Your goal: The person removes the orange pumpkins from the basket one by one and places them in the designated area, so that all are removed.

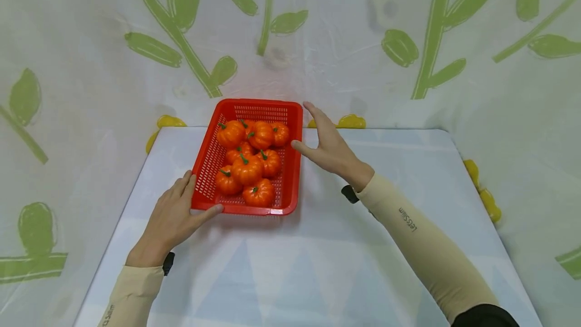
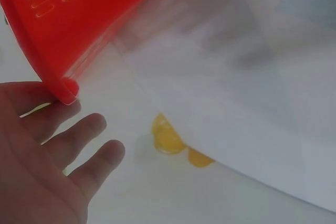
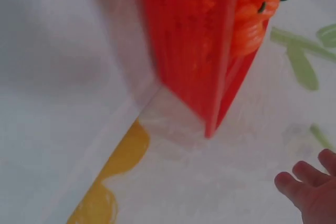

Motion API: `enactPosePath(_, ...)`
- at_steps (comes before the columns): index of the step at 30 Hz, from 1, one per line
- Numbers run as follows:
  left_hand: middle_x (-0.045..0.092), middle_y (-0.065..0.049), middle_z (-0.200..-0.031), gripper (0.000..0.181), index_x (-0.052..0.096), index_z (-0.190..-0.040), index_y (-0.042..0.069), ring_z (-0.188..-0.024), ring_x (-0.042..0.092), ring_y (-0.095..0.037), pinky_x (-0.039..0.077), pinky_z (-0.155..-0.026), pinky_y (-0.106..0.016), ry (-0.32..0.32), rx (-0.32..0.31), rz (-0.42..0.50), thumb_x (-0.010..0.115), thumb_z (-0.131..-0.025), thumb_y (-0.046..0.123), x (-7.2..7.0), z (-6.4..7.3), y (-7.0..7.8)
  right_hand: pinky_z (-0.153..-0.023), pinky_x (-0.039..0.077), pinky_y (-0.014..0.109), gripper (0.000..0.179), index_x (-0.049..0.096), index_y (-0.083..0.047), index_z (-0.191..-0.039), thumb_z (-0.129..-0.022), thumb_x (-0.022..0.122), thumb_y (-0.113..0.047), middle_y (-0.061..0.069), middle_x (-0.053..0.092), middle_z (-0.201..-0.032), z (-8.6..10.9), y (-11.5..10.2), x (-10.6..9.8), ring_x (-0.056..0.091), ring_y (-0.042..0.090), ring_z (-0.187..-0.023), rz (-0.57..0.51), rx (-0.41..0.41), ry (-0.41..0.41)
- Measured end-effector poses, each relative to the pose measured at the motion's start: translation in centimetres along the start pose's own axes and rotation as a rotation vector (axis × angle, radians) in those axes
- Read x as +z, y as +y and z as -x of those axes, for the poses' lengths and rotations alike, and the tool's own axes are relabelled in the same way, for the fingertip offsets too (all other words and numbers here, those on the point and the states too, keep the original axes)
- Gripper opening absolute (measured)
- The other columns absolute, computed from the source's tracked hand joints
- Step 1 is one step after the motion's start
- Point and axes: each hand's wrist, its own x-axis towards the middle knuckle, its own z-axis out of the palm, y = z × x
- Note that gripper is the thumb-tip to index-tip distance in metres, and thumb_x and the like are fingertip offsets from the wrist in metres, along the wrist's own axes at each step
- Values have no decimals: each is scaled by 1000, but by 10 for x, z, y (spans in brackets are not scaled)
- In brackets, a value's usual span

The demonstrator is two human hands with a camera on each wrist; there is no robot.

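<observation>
A red plastic basket [image 1: 292, 178] with slotted walls stands near the back of the table, holding several small orange pumpkins [image 1: 247, 169] with green stems. My left hand [image 1: 174, 213] is at its front-left corner, fingers along the left rim and thumb by the front rim. From the left wrist, the fingers of that hand [image 2: 42, 166] look extended, with the fingertips at the corner of the basket [image 2: 73, 19]. Beside the right rim, my right hand [image 1: 329, 148] is spread with nothing in it. The right wrist view shows its fingertips apart from the basket [image 3: 184, 51].
The table [image 1: 386, 266] has a pale cover with light blue triangles. Behind it hangs a white curtain [image 1: 336, 64] printed with green leaves and yellow flowers, close to the table's back edge. Dark wrist straps [image 1: 349, 194] show below both hands.
</observation>
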Motion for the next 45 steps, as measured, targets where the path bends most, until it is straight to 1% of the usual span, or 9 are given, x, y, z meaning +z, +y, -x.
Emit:
enactPosePath(6,22,-31,-161,116,23,-156,-9,-142,28,-52,25,-112,-69,-6,-8,-10,61,-86,75,-1,-1,2,-122,23,43,97,15,-14,-163,-91,74,-42,1,22,-166,-19,-20,27,22,15,-151,-74,-37,-60)
enactPosePath(8,22,-31,-161,117,22,-156,-9,-141,29,-52,25,-112,-69,-11,-16,-10,60,-85,75,-1,-1,3,-122,23,41,100,13,-14,-163,-90,75,-44,1,20,-167,-24,-26,36,21,15,-151,-79,-34,-87)
enactPosePath(14,21,-31,-161,117,22,-156,-10,-141,29,-54,25,-112,-69,-19,-27,2,61,-85,75,-2,-1,3,-122,23,40,102,13,-9,-163,-89,79,-36,5,19,-167,-34,-39,62,20,19,-152,-79,-21,-180)
enactPosePath(17,22,-31,-161,117,23,-156,-10,-141,30,-54,26,-112,-69,-12,-28,-1,62,-85,75,-2,-1,3,-122,23,40,103,11,-10,-163,-89,79,-34,5,17,-168,-36,-43,70,18,20,-153,-73,5,-225)
enactPosePath(21,22,-31,-161,118,22,-157,-9,-140,30,-55,27,-111,-70,-13,-31,1,62,-84,75,-1,-2,4,-122,24,39,103,11,-12,-163,-89,80,-33,4,18,-167,-36,-44,79,19,19,-152,-61,37,-265)
enactPosePath(28,22,-32,-161,119,21,-157,-8,-140,30,-55,28,-110,-70,-25,-42,0,61,-83,77,-3,-2,4,-119,32,40,100,17,-12,-162,-88,81,-33,8,28,-163,-34,-47,94,29,24,-149,-2,107,-372)
enactPosePath(35,24,-32,-159,120,22,-157,-8,-139,31,-55,29,-109,-71,-24,-43,6,61,-82,78,-2,-2,4,-114,39,42,93,25,-13,-161,-88,81,-32,10,31,-161,-33,-52,107,34,27,-146,39,139,-418)
enactPosePath(40,25,-31,-159,121,23,-157,-8,-139,31,-54,30,-109,-71,-20,-50,6,63,-81,78,-3,-3,4,-114,39,44,95,24,-11,-161,-88,81,-31,13,31,-161,-33,-54,111,35,30,-145,71,149,-455)
enactPosePath(45,25,-32,-159,121,23,-157,-8,-139,31,-55,31,-109,-71,-25,-49,5,62,-82,78,-4,-3,5,-113,40,42,91,29,-8,-159,-88,81,-31,14,32,-160,-34,-56,113,38,30,-143,111,151,-479)
